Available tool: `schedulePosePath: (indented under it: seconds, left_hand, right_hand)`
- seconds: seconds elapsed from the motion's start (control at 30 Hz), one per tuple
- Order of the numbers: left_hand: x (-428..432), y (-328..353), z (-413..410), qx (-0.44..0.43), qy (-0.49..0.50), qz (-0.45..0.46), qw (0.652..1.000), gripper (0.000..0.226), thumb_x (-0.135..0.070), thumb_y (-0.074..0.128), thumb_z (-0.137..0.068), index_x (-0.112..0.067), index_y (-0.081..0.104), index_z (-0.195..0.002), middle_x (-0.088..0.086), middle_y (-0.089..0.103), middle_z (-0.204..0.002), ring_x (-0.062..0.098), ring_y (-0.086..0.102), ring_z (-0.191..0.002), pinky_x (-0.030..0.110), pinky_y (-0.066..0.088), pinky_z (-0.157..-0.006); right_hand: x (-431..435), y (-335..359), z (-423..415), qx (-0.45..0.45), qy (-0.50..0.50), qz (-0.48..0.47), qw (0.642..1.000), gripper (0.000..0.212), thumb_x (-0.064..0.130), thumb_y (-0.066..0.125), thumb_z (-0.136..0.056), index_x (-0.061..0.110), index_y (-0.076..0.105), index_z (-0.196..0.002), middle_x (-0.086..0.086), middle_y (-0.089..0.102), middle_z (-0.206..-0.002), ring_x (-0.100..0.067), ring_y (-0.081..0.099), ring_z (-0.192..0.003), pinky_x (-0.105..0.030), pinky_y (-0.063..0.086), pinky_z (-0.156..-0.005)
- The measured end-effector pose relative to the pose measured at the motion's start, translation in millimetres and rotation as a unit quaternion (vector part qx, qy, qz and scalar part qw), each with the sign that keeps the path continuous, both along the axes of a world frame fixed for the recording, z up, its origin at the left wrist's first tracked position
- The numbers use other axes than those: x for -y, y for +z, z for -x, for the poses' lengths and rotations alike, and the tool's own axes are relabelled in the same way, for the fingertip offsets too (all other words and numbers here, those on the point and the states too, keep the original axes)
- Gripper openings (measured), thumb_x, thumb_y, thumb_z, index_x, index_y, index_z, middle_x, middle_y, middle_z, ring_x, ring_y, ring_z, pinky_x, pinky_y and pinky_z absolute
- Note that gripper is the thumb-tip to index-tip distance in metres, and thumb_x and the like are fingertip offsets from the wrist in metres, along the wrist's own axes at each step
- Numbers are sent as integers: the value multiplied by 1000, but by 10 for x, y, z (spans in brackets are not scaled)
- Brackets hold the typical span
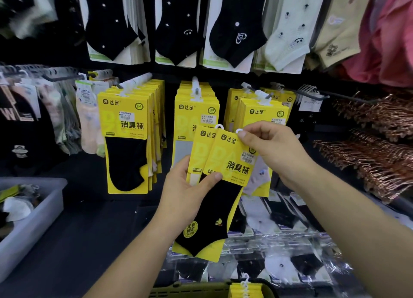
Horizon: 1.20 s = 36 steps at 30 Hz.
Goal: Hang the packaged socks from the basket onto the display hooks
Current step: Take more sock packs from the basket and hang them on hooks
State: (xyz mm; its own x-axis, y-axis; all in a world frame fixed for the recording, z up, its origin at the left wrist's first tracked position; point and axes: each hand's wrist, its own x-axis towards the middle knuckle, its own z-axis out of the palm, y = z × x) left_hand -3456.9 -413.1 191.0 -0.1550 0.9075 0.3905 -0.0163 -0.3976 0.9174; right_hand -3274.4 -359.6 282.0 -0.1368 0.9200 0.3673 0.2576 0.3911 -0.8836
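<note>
A yellow-carded sock pack [225, 163], black sock with a small duck, tilts toward one o'clock. The left grip [184, 192] pinches its middle and the right grip [274, 150] pinches its white hook [240, 131].

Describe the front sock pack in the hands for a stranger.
In front of the hanging yellow packs, the left hand holds two overlapping packs. The front pack carries a black sock, and the right hand pinches its white hook; the rear pack shows a pale sock.

Two yellow card sock packs [225, 163] overlap before the hooked pack rows [194, 110]; grey plastic bin [44, 206] left, olive plastic basket [190, 291] nearest.
</note>
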Motion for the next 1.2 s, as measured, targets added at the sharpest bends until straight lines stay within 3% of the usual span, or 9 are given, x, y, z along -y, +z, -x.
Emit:
schedulePosePath:
  seconds: [0.1,0.27,0.47,0.6,0.73,0.87,1.03,1.13,1.2]
  left_hand:
    - [-11,-18,0,-3,2,1,1000,35,-12,81,-92,-47,77,-96,-11,82,-105,8,78,-102,34,62,-91]
    - [-49,-18,27,-16,5,-7,1000,26,-19,74,-99,-45,75,-103,-15,81,-105,2,75,-102,15,57,-85]
    - [-81,13,182,-47,11,-4,999,27,-27,67,-105,-53,73,-109,-20,79,-116,3,72,-113,38,56,-98]
    - [-83,28,210,-32,8,-7,999,29,-24,67,-104,-52,75,-108,-19,80,-115,3,74,-111,30,57,-92]
    - [-81,21,192,-24,3,-8,1000,23,-23,68,-104,-44,77,-108,-19,80,-112,0,75,-106,14,57,-80]
    - [-78,25,150,-18,-4,-6,1000,20,-22,68,-104,-39,76,-111,-19,81,-111,-2,75,-104,9,55,-78]
    - [-69,5,91,-27,-25,0,999,21,-24,68,-104,-42,77,-110,-16,80,-115,2,75,-108,13,57,-83]
    - [-62,20,47,-42,-46,2,998,18,-25,68,-104,-36,75,-116,-15,80,-116,7,76,-110,23,61,-88]
    - [-62,47,6,-54,-50,4,997,17,-25,68,-104,-33,74,-118,-14,80,-116,8,76,-110,32,61,-93]
  right_hand:
    - [-32,49,-32,-4,8,9,1000,7,20,73,-90,15,75,-85,7,67,-70,0,60,-63,-10,45,-57]
    - [-150,162,-131,-11,-71,-20,997,11,20,72,-91,20,75,-80,4,70,-81,-5,61,-73,-14,48,-65]
    - [-392,456,-364,-10,-197,-82,977,17,23,70,-91,25,72,-74,4,69,-77,-9,60,-66,-17,46,-50]
    - [-491,506,-360,31,-201,-108,973,19,22,67,-93,27,72,-75,1,70,-77,-12,63,-70,-25,50,-60]
    - [-532,525,-318,73,-192,-145,968,17,22,65,-94,30,72,-81,12,69,-78,-2,62,-71,-16,48,-62]
    - [-512,480,-329,145,-201,-181,952,16,20,62,-95,31,74,-91,18,67,-80,0,61,-72,-14,45,-63]
    - [-336,412,-311,161,-259,-253,918,14,24,60,-90,27,72,-97,9,67,-91,-18,60,-96,-37,51,-87]
    - [-124,380,-175,134,-139,-244,950,11,25,66,-90,31,70,-81,17,66,-78,2,56,-72,-14,45,-71]
    - [-24,349,-99,153,-51,-186,969,12,26,69,-91,27,72,-80,11,68,-77,-3,55,-66,-9,42,-63]
